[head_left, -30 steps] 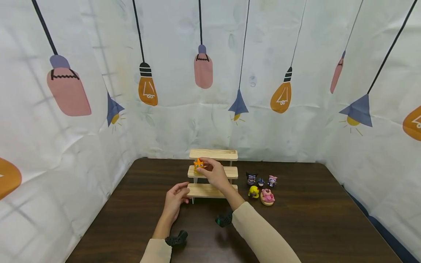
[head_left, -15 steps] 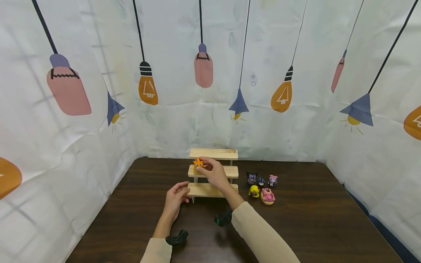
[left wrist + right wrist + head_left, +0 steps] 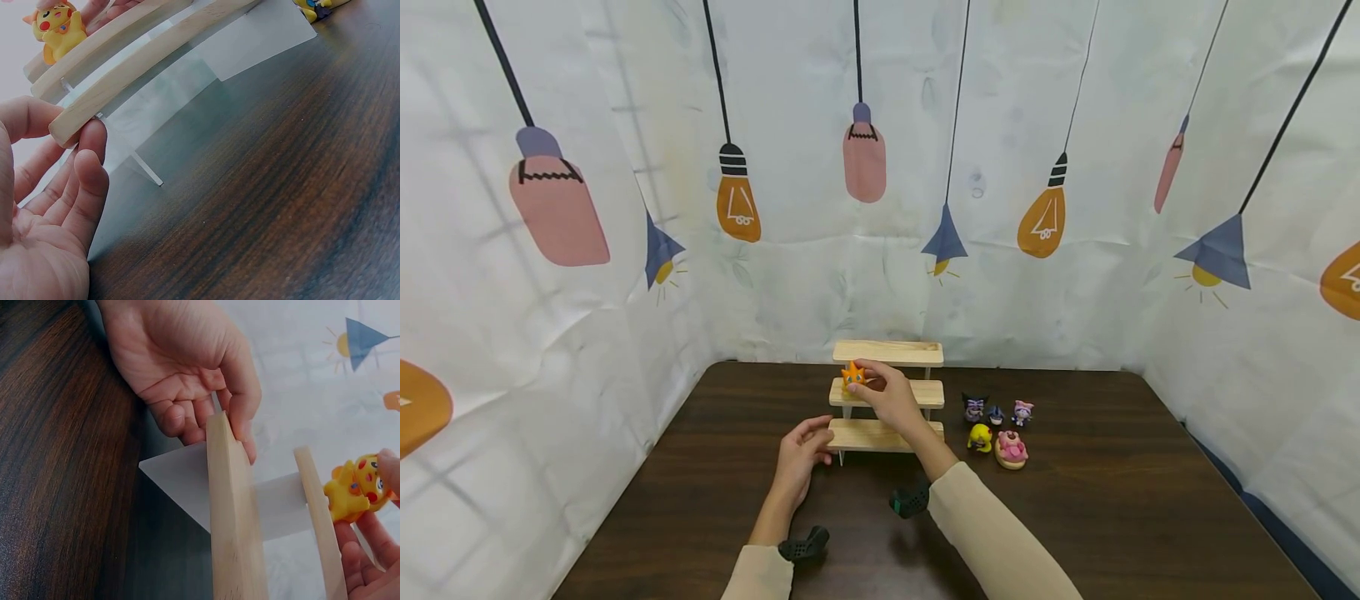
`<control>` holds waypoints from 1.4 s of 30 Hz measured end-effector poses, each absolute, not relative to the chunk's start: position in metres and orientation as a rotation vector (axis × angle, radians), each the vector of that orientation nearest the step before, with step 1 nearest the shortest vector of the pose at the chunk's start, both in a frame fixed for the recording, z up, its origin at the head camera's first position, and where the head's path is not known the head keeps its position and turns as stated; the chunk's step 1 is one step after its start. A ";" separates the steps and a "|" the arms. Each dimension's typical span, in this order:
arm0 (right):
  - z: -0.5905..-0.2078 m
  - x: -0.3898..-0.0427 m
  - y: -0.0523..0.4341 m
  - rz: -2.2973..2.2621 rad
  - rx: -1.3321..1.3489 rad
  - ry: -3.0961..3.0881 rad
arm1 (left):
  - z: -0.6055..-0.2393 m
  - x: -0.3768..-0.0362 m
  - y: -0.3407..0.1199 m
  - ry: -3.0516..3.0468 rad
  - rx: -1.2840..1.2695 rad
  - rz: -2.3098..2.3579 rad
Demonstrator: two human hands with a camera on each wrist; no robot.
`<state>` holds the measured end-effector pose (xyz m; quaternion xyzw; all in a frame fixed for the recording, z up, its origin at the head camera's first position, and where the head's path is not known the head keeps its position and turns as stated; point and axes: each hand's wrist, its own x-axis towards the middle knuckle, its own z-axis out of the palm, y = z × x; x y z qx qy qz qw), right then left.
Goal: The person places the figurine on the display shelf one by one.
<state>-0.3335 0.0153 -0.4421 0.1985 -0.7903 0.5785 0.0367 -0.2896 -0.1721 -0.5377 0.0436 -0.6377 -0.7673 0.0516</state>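
Observation:
A three-tier wooden display stand point(image 3: 891, 433) with clear side supports stands near the back of the dark table. My left hand point(image 3: 799, 457) pinches the left end of its lowest board point(image 3: 112, 81) between thumb and fingers. On the left part of the middle board point(image 3: 320, 515), a yellow and orange Pikachu figurine point(image 3: 852, 377) is upright, its base at the wood. My right hand point(image 3: 889, 397) reaches across the stand and holds this figurine by its side and head, thumb and fingers around it. Its red cheeks and open mouth show in the left wrist view.
Right of the stand sit several small figurines: a black-and-purple one point(image 3: 973, 407), a small blue one point(image 3: 995, 415), a pink-and-white one point(image 3: 1022, 412), a yellow one point(image 3: 979, 438) and a pink bear point(image 3: 1011, 448). White cloth with printed lamps point(image 3: 805, 292) hangs behind the table point(image 3: 1112, 508).

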 end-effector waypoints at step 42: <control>-0.472 -0.283 0.152 1.868 0.581 -2.307 | -0.538 -0.289 -0.171 -1.933 0.138 -2.318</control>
